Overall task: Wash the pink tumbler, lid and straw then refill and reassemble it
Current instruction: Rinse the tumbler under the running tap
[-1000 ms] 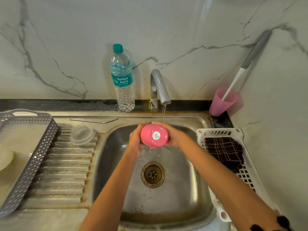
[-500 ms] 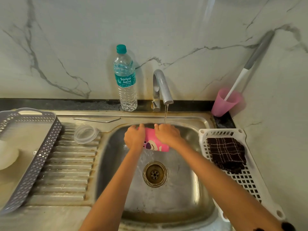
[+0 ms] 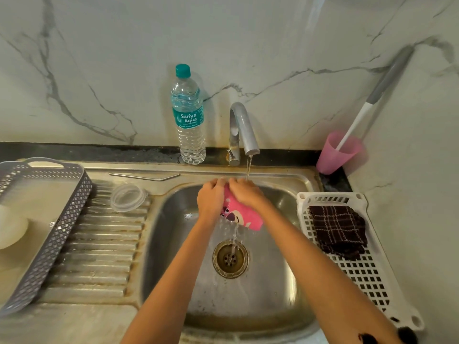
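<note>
- This is a home kitchen, seen at its washing-up corner.
- A stainless steel sink [image 3: 273, 281] with a ribbed drainboard [image 3: 99, 244] is set against a dark stone counter strip [image 3: 99, 151].
- Its curved tap [image 3: 242, 125] is running, and a pink tumbler [image 3: 244, 216] is held at the stream over the drain [image 3: 231, 259].
- Marble-look wall panels [image 3: 99, 58] rise behind and to the right.
- A clear lid [image 3: 128, 197] and a metal straw [image 3: 144, 176] lie on the steel beside the basin.
- A white slotted basket [image 3: 360, 276] holds a dark checked cloth [image 3: 337, 229], and a grey perforated tray [image 3: 49, 244] sits on the left.
- A drinking-water bottle [image 3: 188, 115] and a pink cup [image 3: 337, 152] holding a long grey-and-white handle [image 3: 372, 100] stand by the wall.
</note>
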`<state>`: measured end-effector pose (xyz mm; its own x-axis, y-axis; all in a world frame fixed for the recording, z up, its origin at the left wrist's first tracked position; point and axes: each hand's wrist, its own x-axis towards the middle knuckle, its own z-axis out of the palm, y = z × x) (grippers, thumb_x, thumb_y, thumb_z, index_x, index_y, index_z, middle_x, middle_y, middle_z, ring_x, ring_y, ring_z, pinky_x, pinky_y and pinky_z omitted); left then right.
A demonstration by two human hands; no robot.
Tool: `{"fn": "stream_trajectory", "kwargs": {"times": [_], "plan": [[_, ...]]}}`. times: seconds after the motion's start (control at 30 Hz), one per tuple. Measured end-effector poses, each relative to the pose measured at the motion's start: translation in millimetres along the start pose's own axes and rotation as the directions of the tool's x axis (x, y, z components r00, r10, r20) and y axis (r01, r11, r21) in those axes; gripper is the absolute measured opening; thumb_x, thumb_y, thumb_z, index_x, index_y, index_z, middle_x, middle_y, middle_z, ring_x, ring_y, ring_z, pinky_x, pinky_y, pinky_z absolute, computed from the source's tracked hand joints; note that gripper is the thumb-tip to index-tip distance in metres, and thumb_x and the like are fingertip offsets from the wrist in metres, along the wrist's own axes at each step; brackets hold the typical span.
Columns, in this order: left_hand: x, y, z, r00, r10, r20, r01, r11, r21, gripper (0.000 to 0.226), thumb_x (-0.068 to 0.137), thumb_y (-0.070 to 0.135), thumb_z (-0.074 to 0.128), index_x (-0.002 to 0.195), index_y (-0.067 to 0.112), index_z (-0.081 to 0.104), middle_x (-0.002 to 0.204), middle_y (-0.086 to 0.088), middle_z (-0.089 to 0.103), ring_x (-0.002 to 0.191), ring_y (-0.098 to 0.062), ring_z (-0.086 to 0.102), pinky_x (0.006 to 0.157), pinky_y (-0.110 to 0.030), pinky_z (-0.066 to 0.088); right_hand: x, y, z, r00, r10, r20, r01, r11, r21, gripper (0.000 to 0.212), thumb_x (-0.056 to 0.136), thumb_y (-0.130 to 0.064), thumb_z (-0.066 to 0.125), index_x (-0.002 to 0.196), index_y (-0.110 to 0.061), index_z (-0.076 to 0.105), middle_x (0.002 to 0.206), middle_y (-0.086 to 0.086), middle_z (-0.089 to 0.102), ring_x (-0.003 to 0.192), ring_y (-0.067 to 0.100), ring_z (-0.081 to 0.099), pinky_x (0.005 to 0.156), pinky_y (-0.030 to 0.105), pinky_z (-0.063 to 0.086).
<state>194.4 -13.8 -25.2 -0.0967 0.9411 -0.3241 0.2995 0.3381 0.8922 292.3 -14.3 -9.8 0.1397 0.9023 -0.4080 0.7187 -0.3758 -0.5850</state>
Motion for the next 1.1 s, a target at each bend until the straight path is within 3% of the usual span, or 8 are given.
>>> {"fn": "stream_trajectory", "kwargs": {"times": [0.17,0.3,0.37,0.47,0.7,0.87,1.03,1.1], "plan": [[-0.1,-0.1,-4.0,0.984,-0.174,-0.029,0.168,0.974,-0.15,0.023,0.097,0.034,0.045,0.104,0.022,0.064,0.108,-0.003,0.066,0.105,-0.025,0.06,0.099,-0.048,0.046,-26.5,12.6,46.6,0.81,-0.51,-0.289,0.256,0.751,-0.608,0.024,0.094,-0.031,0.046,0.107,-0.016,0.059,0.099,0.002,0.064,0.089,0.021,0.06,0.079,0.035,0.048],[-5.4,-2.9,-7.4,0.995,-0.058,0.083,0.064,0.995,-0.08,0.019,0.094,0.031,0.052,0.093,0.022,0.069,0.098,0.0,0.065,0.103,-0.026,0.061,0.097,-0.049,0.047,-15.7,9.2,9.3,0.994,-0.11,0.029,0.11,0.994,-0.024,0.039,0.105,-0.036,0.025,0.119,-0.014,0.053,0.109,0.011,0.062,0.1,0.027,0.062,0.086,0.04,0.05],[-7.5,-2.8,-7.1,0.991,-0.049,0.127,0.064,0.991,-0.118,0.015,0.093,0.033,0.057,0.081,0.027,0.066,0.092,-0.003,0.066,0.097,-0.031,0.064,0.092,-0.052,0.052,-9.3,7.7,-13.3,0.928,0.093,0.361,-0.238,0.894,0.38,0.04,0.103,-0.047,0.032,0.117,-0.016,0.053,0.101,0.012,0.063,0.089,0.025,0.063,0.08,0.037,0.052],[-2.1,-4.2,-7.3,0.993,-0.076,0.085,0.089,0.984,-0.151,0.017,0.09,0.039,0.06,0.078,0.027,0.064,0.091,-0.01,0.069,0.092,-0.035,0.067,0.085,-0.054,0.055,-9.9,18.0,-20.3,0.857,0.095,0.506,-0.4,0.742,0.538,0.041,0.097,-0.051,0.046,0.112,-0.014,0.057,0.093,0.012,0.066,0.079,0.024,0.065,0.074,0.034,0.053],[5.2,-18.3,-4.6,0.883,-0.457,0.103,0.454,0.781,-0.429,0.019,0.095,0.026,0.054,0.086,0.009,0.056,0.087,-0.015,0.06,0.075,-0.03,0.06,0.069,-0.047,0.054,-36.7,36.4,-9.9,0.986,-0.076,0.15,-0.111,0.376,0.92,0.035,0.101,-0.032,0.043,0.124,-0.013,0.062,0.119,0.008,0.066,0.105,0.022,0.062,0.092,0.04,0.051],[-2.2,-33.4,11.1,0.783,-0.563,0.263,0.611,0.62,-0.492,0.042,0.1,0.035,0.034,0.103,0.004,0.063,0.079,-0.017,0.068,0.078,-0.031,0.06,0.063,-0.042,0.05,-45.5,22.6,17.5,0.943,0.018,-0.333,0.254,0.608,0.753,0.017,0.091,-0.039,0.064,0.106,-0.031,0.061,0.109,-0.005,0.063,0.099,0.012,0.062,0.078,0.03,0.056],[-12.3,-38.6,14.8,0.787,-0.483,0.385,0.618,0.605,-0.503,0.037,0.102,0.027,0.037,0.091,0.006,0.065,0.066,-0.012,0.07,0.076,-0.027,0.062,0.069,-0.038,0.053,-27.6,9.0,-13.5,0.974,0.167,0.153,-0.2,0.318,0.927,0.02,0.091,-0.03,0.062,0.078,-0.015,0.06,0.082,0.005,0.072,0.083,0.024,0.066,0.084,0.038,0.053],[-6.5,-38.3,15.8,0.791,-0.483,0.376,0.61,0.566,-0.556,0.035,0.102,0.027,0.037,0.094,0.008,0.065,0.079,-0.012,0.068,0.078,-0.027,0.063,0.072,-0.039,0.054,-26.5,7.5,-6.9,0.966,0.215,0.142,-0.197,0.258,0.946,0.025,0.094,-0.032,0.055,0.075,-0.017,0.057,0.079,0.005,0.068,0.083,0.024,0.066,0.083,0.038,0.053]]}}
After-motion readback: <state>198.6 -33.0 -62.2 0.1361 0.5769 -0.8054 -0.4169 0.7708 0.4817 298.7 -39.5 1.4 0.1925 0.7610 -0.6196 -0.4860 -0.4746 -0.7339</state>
